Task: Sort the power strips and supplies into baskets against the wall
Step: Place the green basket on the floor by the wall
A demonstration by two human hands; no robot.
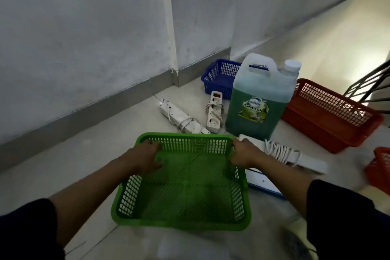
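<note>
I hold an empty green basket (pixel 185 192) over the floor. My left hand (pixel 145 157) grips its far left corner and my right hand (pixel 242 154) grips its far right corner. Beyond it two white power strips lie on the floor: a long one (pixel 181 117) with its cord wrapped around it, and a short one (pixel 214 112) with a red switch. A third white power strip (pixel 295 156) with a coiled cord lies right of the basket. A jug of green dishwash liquid (pixel 261 97) stands behind them.
A blue basket (pixel 219 77) sits in the wall corner. A large red basket (pixel 331 116) lies to the right, with a smaller red basket (pixel 379 167) at the frame edge. A flat white board with blue edge (pixel 263 181) lies under the green basket's right side. Dark railing bars (pixel 367 84) stand far right.
</note>
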